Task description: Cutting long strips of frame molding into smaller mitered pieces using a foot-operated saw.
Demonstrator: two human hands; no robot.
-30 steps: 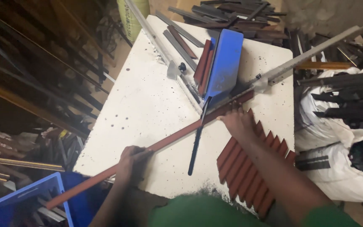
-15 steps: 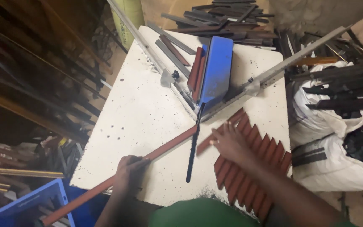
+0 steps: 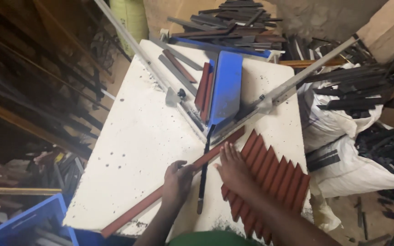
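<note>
The long red-brown strip (image 3: 169, 184) lies slantwise across the white worktop (image 3: 133, 136), and we see it pass under both hands. Our left hand (image 3: 177, 178) is closed around it near the middle, fingers curled over the top edge. Our right hand (image 3: 233, 169) rests flat and spread, palm down, just beside the strip's upper end and touching the row of short red-brown pieces (image 3: 270, 180). Between the hands runs the dark handle (image 3: 203, 175) of the blue cutter (image 3: 225, 89), whose far end meets the strip's tip.
</note>
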